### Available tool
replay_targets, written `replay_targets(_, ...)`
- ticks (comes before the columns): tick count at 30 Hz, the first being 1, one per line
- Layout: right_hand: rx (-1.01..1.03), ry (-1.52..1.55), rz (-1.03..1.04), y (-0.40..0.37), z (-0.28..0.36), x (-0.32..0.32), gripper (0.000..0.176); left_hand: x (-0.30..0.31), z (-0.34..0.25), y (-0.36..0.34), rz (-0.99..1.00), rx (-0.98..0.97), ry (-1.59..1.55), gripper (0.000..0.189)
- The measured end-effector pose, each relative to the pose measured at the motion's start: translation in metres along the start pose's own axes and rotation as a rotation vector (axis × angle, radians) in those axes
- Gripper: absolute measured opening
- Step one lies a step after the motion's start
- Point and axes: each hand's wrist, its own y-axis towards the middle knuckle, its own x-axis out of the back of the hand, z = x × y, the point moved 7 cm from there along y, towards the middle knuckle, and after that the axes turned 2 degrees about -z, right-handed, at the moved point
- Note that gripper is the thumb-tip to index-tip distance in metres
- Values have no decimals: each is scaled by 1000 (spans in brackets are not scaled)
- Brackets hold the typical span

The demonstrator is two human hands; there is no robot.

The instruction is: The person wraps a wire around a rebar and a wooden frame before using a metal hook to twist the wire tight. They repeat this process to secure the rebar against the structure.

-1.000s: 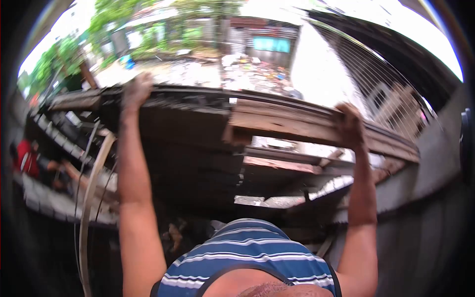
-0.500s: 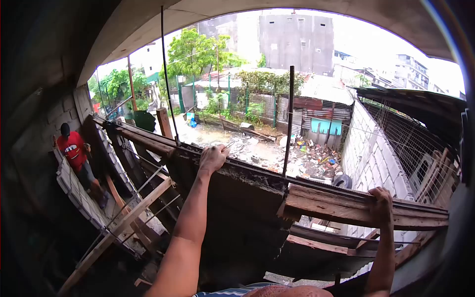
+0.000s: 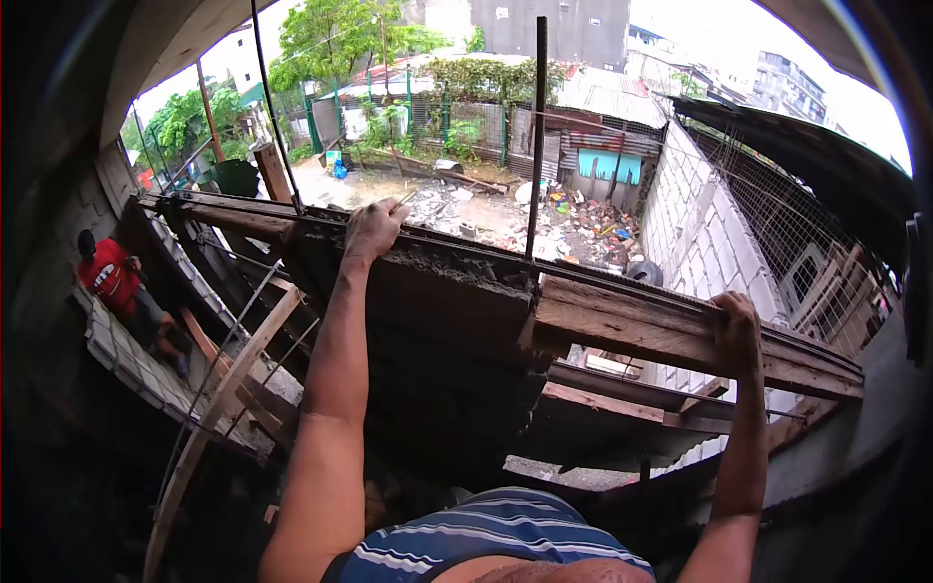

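Observation:
My left hand (image 3: 372,231) rests on the top edge of a dark concrete ledge (image 3: 457,264), its fingers closed. A thin, light-coloured stick (image 3: 404,200) pokes out past the fingertips; its exact kind is too small to tell. Farther right, my right hand (image 3: 739,333) wraps over a rough wooden beam (image 3: 622,319) fixed along the same edge. Thin dark metal bars run along the top of ledge and beam. Between my hands a dark vertical bar (image 3: 537,136) rises from the ledge, and another upright rod (image 3: 272,107) stands left of my left hand.
A person in a red shirt (image 3: 112,277) is at the lower left, by a block wall (image 3: 131,345). A slanting timber (image 3: 219,408) crosses nearby. Beyond the ledge lies ground with rubble (image 3: 476,209), a tire (image 3: 645,272) and a pale block wall (image 3: 700,204).
My view has tilted downward and shifted, so the scene sits higher and more of my striped shirt shows. Both hands keep their places on the ledge and beam.

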Motion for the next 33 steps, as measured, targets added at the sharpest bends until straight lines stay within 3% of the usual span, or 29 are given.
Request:
replay_targets(27,-1,9,-11,0,6,0,10,-5,5,4,31,-12,31,48)
replay_targets(33,-25,12,3,0,9,2,10,-6,8,4,-19,-15,-21,42)
